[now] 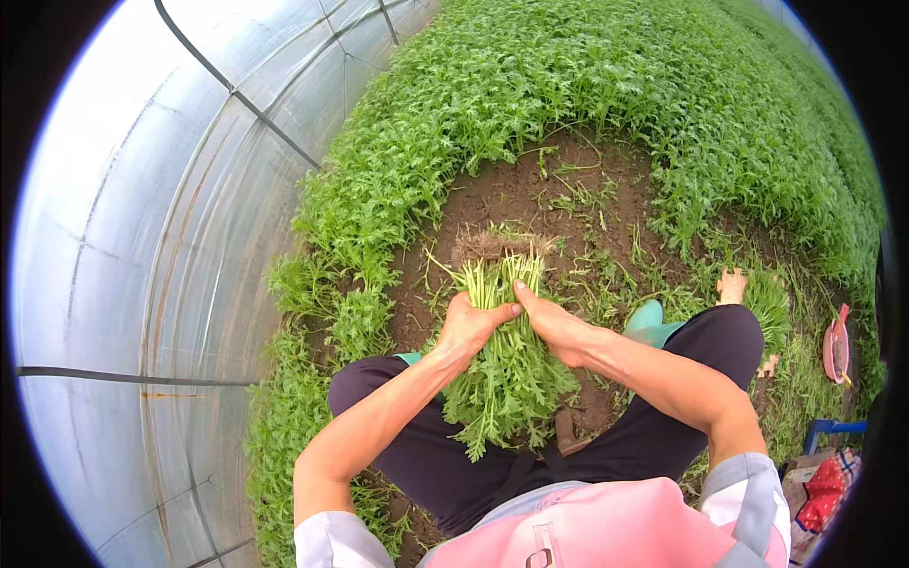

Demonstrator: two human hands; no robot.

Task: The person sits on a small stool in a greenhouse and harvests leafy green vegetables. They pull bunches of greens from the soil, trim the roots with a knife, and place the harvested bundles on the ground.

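Note:
A bunch of leafy greens (504, 383) with pale stems is held between my two hands, upside down, its brown roots (501, 245) pointing away from me and its leaves hanging toward my lap. My left hand (472, 323) wraps the stems from the left, thumb laid across them. From the right, my right hand (550, 319) grips the same bunch, thumb along the stems; its fingers are mostly hidden behind the leaves.
Dense rows of the same greens (568, 64) curve around bare soil (497, 192) strewn with loose leaves. Plastic greenhouse sheeting (177, 213) rises at left. On the right are a cut bunch (767, 305), a pink basket (836, 348), a blue frame (834, 427) and red patterned cloth (824, 493).

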